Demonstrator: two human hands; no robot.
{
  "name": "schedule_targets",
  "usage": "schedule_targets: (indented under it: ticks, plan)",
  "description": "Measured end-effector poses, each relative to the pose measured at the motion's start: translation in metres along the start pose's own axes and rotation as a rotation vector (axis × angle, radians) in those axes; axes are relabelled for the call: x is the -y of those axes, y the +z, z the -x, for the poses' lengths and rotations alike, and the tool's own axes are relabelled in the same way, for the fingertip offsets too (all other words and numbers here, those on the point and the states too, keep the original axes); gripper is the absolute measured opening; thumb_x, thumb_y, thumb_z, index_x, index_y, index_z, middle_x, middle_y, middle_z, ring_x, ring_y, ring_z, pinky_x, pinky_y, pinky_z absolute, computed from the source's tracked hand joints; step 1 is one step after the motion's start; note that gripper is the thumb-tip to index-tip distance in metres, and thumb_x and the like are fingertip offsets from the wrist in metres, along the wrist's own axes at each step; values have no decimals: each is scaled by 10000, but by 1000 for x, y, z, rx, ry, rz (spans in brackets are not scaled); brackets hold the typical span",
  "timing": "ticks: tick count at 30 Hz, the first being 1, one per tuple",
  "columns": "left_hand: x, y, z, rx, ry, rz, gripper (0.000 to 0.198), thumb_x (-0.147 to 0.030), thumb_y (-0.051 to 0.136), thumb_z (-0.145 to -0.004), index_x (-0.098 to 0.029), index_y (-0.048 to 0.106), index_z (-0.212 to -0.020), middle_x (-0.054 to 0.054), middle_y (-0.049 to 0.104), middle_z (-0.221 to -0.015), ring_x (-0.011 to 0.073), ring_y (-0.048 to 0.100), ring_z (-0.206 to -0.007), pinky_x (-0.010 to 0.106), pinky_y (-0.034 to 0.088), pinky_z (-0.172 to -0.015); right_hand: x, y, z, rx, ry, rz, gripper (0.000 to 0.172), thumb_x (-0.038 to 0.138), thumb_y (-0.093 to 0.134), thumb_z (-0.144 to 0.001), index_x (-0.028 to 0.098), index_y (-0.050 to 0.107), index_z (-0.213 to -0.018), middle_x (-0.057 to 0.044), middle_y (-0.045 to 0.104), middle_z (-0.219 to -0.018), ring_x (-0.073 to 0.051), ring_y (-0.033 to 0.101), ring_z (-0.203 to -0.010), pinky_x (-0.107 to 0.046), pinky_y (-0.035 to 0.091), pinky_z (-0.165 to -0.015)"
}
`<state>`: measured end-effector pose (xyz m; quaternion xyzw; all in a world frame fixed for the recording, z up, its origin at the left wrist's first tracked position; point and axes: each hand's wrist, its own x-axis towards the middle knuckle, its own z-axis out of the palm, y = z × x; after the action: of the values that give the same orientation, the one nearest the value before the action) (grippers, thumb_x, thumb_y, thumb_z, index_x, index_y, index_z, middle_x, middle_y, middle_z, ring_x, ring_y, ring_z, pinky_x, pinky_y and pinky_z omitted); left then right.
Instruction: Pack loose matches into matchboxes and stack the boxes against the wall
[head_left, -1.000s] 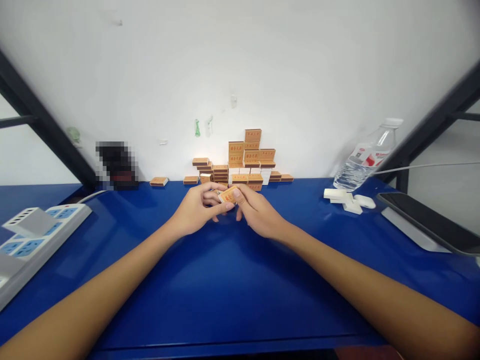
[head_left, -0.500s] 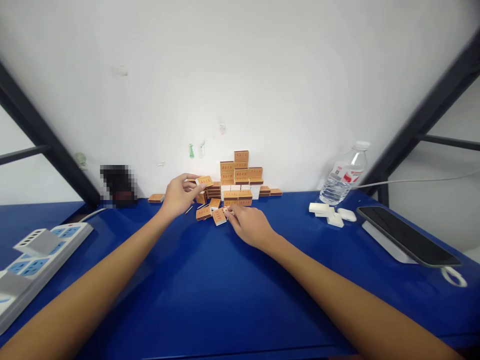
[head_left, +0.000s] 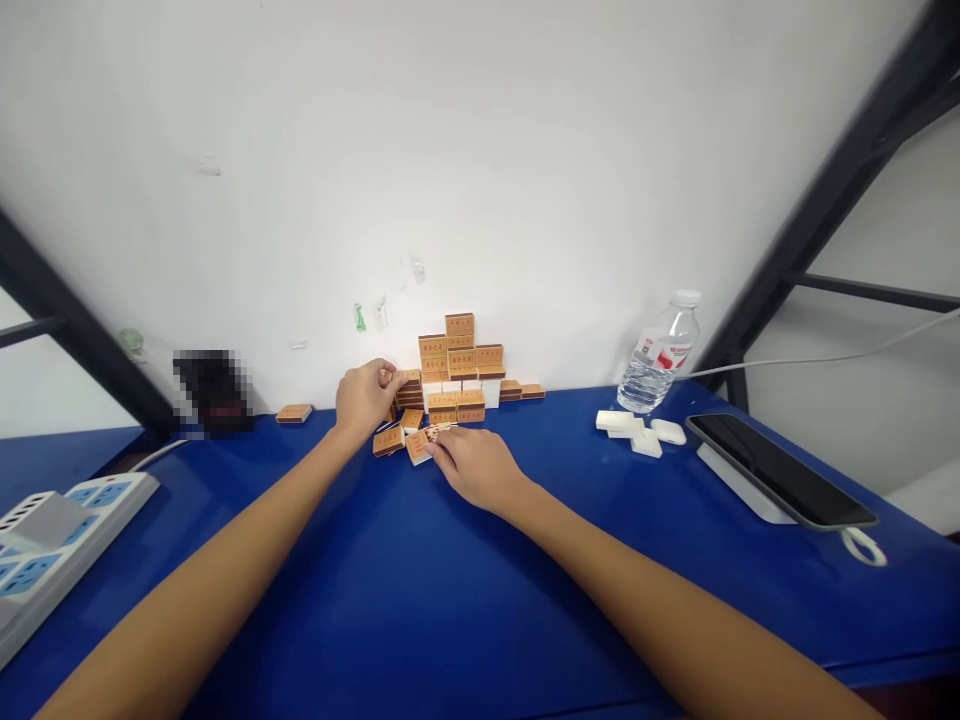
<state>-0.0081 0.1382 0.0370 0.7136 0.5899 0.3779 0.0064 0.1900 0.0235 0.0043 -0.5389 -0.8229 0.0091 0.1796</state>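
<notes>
My left hand (head_left: 365, 400) is closed on an orange matchbox (head_left: 409, 377) at the top of a low pile of matchboxes, left of the larger stack. The larger matchbox stack (head_left: 459, 360) rises in steps against the wall. In front of it, my right hand (head_left: 480, 466) has its thumb and fingers together at a partly open matchbox (head_left: 419, 448), where red-headed matches (head_left: 437, 430) show. Its fingertips partly hide what they grip. Two more matchboxes, one at the left (head_left: 388, 441) and one tilted (head_left: 411, 420), lie close by, with loose matches between them.
A lone matchbox (head_left: 293, 413) lies by the wall at left, near a pixelated dark object (head_left: 214, 392). A power strip (head_left: 67, 540) is at front left. At right are a water bottle (head_left: 660, 352), white blocks (head_left: 630, 430) and a phone (head_left: 780, 470) on a stand.
My left hand has brought its matchbox down onto the pile on the left. My right hand stays at the open matchbox. The whole view has shifted slightly.
</notes>
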Motion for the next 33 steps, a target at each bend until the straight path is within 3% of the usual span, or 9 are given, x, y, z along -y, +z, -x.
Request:
schedule_targets:
  ticks: [7, 10, 13, 15, 18, 22, 33]
  plan:
    - [-1, -5, 3, -35, 28, -71, 238, -417, 729, -915, -248, 742, -1083, 32, 731, -814, 267, 690, -823, 344, 461, -764, 0, -1, 0, 8, -10, -2, 477, 436, 332, -1129, 190, 740, -1130, -98, 782, -1166, -241, 744, -991, -324, 510, -815]
    - [7, -11, 8, -161, 29, -122, 325, -465, 727, -914, -237, 707, -1145, 68, 710, -969, 291, 670, -969, 366, 476, -861, 1, -2, 0, 24, -1, 2, 483, 439, 333, -1128, 190, 747, -1116, -102, 779, -1164, -241, 741, -995, -324, 513, -824]
    - [20, -12, 13, -278, -18, -175, 549, -554, 806, -830, -190, 660, -1214, 127, 662, -1157, 329, 615, -1134, 407, 472, -975, 2, -2, 1, 36, -5, 3, 477, 432, 333, -1127, 190, 744, -1124, -106, 773, -1167, -239, 736, -1002, -330, 513, -839]
    - [28, -11, 14, -249, -59, -157, 629, -585, 832, -797, -165, 641, -1225, 144, 663, -1185, 329, 616, -1140, 416, 479, -985, 3, -2, 1, 44, -8, 3, 475, 423, 330, -1128, 188, 742, -1119, -108, 771, -1160, -238, 733, -1008, -329, 511, -844]
    - [31, -7, 13, -171, -61, -118, 544, -562, 810, -832, -161, 657, -1167, 129, 710, -1128, 306, 651, -1057, 409, 495, -950, 3, -1, 1, 45, -9, 7, 463, 409, 337, -1126, 183, 740, -1101, -107, 772, -1141, -240, 732, -1005, -329, 509, -832]
    - [21, -1, 10, -140, -37, -121, 414, -474, 785, -876, -167, 680, -1132, 125, 735, -1110, 307, 665, -1040, 406, 492, -932, 2, 1, 1, 29, -18, 11, 456, 411, 350, -1123, 180, 742, -1097, -100, 773, -1140, -240, 735, -983, -332, 512, -814]
    - [3, 8, 9, -127, 11, -118, 347, -443, 757, -894, -179, 721, -1116, 147, 740, -1105, 353, 647, -1092, 457, 474, -973, 1, 2, 1, 28, -13, 6, 440, 415, 371, -1116, 184, 746, -1104, -106, 773, -1150, -238, 735, -981, -327, 520, -829]
